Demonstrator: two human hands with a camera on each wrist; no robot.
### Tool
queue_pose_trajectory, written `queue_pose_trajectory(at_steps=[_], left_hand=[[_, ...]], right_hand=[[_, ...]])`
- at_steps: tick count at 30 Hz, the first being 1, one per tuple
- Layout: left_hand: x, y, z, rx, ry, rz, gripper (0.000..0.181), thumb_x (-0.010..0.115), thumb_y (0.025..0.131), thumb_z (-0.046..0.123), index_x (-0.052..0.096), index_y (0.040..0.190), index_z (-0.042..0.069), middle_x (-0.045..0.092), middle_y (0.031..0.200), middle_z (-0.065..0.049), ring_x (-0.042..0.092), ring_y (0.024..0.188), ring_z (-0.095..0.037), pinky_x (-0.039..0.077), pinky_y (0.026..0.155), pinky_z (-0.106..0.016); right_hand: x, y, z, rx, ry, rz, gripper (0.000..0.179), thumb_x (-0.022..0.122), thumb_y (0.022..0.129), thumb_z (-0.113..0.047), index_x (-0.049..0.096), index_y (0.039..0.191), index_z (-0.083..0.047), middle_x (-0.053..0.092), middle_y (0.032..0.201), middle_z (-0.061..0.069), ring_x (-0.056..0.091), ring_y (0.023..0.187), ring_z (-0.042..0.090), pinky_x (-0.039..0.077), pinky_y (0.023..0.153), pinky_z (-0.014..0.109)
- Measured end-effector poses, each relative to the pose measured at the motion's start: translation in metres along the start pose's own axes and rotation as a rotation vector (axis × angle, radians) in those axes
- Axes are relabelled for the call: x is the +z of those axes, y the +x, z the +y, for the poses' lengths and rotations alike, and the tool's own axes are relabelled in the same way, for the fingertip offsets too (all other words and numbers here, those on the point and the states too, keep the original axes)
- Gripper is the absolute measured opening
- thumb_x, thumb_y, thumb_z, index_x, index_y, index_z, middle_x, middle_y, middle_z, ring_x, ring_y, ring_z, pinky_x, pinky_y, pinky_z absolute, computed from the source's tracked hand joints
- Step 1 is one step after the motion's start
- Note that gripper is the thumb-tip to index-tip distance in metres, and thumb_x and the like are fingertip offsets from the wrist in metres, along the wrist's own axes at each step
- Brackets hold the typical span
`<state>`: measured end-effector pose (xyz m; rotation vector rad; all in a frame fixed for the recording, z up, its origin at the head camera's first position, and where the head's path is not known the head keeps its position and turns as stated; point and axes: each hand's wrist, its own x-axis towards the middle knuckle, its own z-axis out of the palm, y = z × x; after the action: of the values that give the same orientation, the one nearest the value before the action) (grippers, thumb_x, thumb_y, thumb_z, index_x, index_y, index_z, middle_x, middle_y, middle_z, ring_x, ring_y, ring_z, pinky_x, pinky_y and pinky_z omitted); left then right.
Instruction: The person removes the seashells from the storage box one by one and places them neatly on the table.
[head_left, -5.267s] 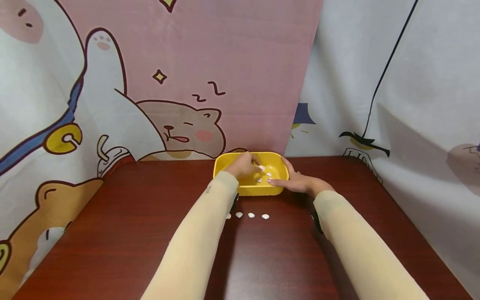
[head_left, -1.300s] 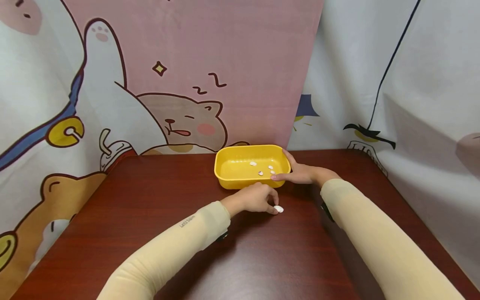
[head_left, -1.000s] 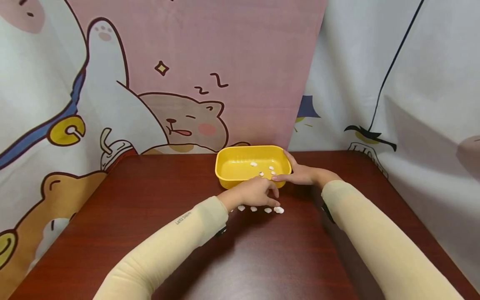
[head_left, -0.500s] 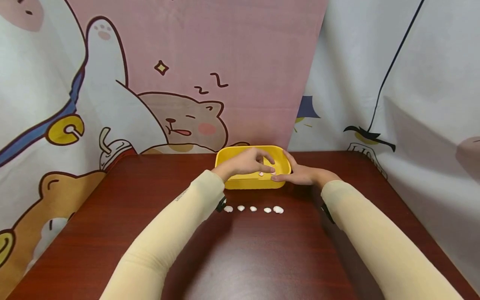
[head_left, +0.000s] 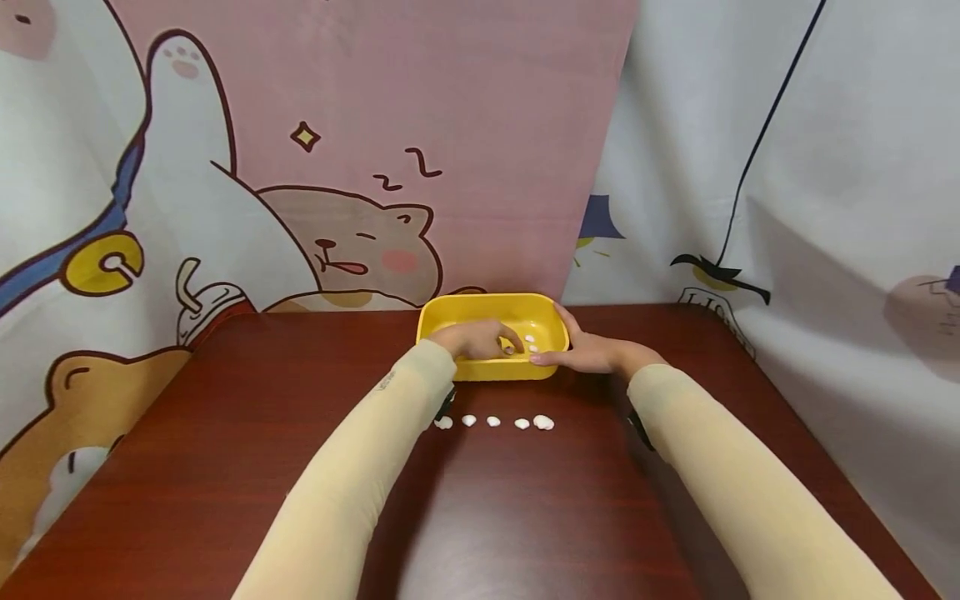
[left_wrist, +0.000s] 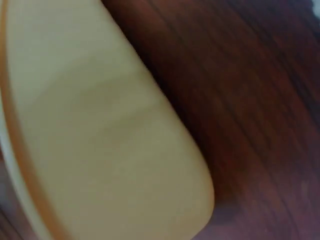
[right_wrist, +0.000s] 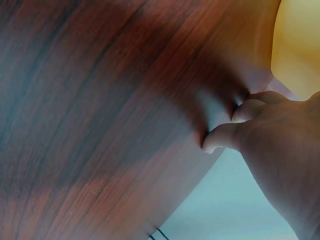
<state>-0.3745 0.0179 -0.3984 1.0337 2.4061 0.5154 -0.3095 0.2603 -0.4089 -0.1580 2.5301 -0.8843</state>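
Note:
A yellow plastic basin stands at the table's far edge. My left hand reaches into it, fingers bent down around a small white seashell on its floor. That shell is partly hidden by the fingertips. Two more seashells lie to the right of it in the basin. My right hand holds the basin's right end, thumb over the near rim and index finger along the far corner. In the right wrist view its other fingers reach down to the table beside the basin wall.
Several white seashells lie in a row on the dark red wooden table, in front of the basin; the rightmost shell is the largest. A printed cloth hangs behind the table. The basin fills much of the left wrist view.
My left hand set a large seashell at the row's right end, let go, and moved back into the basin to another shell. The right hand keeps hold of the basin. The view shifted slightly.

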Motion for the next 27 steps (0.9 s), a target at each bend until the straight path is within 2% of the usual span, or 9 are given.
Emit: queue_pose_trajectory(at_steps=[2,6,13,20,24,27], left_hand=[[0.002,0.001,-0.002,0.011,-0.003,-0.024,0.038,0.057,0.104,0.009,0.07,0.139,0.013,0.068,0.139,-0.008,0.055,0.108,-0.019,0.043,0.096,-0.027],[0.005,0.002,-0.004,0.024,-0.044,-0.008,0.04,0.056,0.1,0.004,0.073,0.135,0.014,0.069,0.131,-0.008,0.055,0.103,-0.02,0.043,0.088,-0.026],[0.008,0.0,-0.007,0.013,-0.09,0.01,0.038,0.061,0.1,0.003,0.076,0.133,0.014,0.074,0.134,-0.005,0.061,0.108,-0.018,0.049,0.095,-0.027],[0.01,0.002,-0.012,0.017,-0.104,0.02,0.033,0.065,0.1,0.007,0.078,0.13,0.014,0.077,0.129,-0.004,0.065,0.106,-0.016,0.053,0.098,-0.03],[0.009,0.006,-0.012,0.038,-0.118,-0.009,0.033,0.067,0.1,0.008,0.078,0.13,0.015,0.078,0.122,-0.003,0.064,0.097,-0.014,0.053,0.088,-0.026],[0.008,0.007,-0.009,0.062,-0.117,-0.025,0.035,0.066,0.1,0.009,0.076,0.133,0.016,0.077,0.116,-0.002,0.059,0.086,-0.014,0.049,0.079,-0.024]], right_hand=[[0.001,0.001,0.0,-0.003,0.004,-0.001,0.126,0.063,0.089,-0.078,-0.028,0.165,-0.034,0.002,0.177,0.024,0.019,0.162,0.045,0.021,0.129,0.068],[0.002,0.002,0.0,-0.007,0.003,0.003,0.128,0.064,0.088,-0.079,-0.027,0.165,-0.034,0.001,0.177,0.023,0.018,0.162,0.044,0.021,0.13,0.067],[0.001,0.004,0.001,0.0,-0.007,0.01,0.125,0.063,0.091,-0.076,-0.027,0.166,-0.033,0.002,0.177,0.023,0.02,0.162,0.044,0.021,0.13,0.066],[0.0,0.005,0.002,-0.005,-0.012,0.007,0.122,0.062,0.093,-0.072,-0.027,0.166,-0.032,0.003,0.177,0.024,0.021,0.161,0.044,0.022,0.129,0.067],[0.0,0.005,0.003,-0.005,-0.021,0.01,0.123,0.062,0.093,-0.074,-0.027,0.166,-0.032,0.002,0.177,0.023,0.021,0.161,0.045,0.021,0.129,0.067],[0.0,0.005,0.003,-0.003,-0.026,0.011,0.125,0.062,0.091,-0.077,-0.028,0.165,-0.033,0.002,0.177,0.023,0.021,0.161,0.045,0.021,0.129,0.068]])
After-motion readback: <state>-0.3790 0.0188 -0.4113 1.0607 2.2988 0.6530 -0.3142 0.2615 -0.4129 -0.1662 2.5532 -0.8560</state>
